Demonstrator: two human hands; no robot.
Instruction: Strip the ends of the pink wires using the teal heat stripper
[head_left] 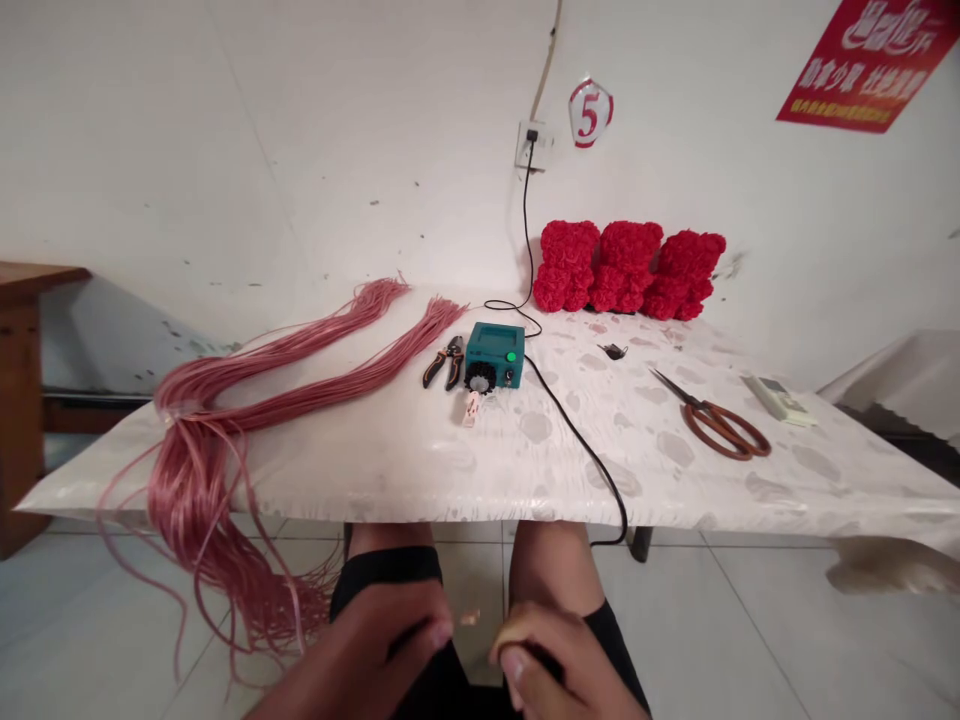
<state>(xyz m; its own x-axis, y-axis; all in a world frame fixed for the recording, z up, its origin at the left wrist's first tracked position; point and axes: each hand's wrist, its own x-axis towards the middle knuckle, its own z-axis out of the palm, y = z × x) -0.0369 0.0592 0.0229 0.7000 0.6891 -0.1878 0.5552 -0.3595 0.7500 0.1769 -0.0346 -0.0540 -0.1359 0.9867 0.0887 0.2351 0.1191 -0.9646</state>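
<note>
Well in front of the teal box [495,350], holds left hand [401,622] and right hand [553,650] curled closed, gripping nothing visible, and leaves pink strands [337,385], bundled left of that box, untouched, apparently with handling yet to start.

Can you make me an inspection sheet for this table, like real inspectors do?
Surface: pale patterned cover.
Job's things: pink strands, partly hanging over the front edge; teal box with a green light.
Clutter: orange-and-black cutters, brown-handled scissors, pale device, small black item.
Hands: left hand and right hand curled near the legs; can't tell whether anything is inside.
Cables: black wall cord plugged into the socket; black front cable running over the front edge.
Surroundings: three red bear shapes, number 5 sign, red poster.
</note>
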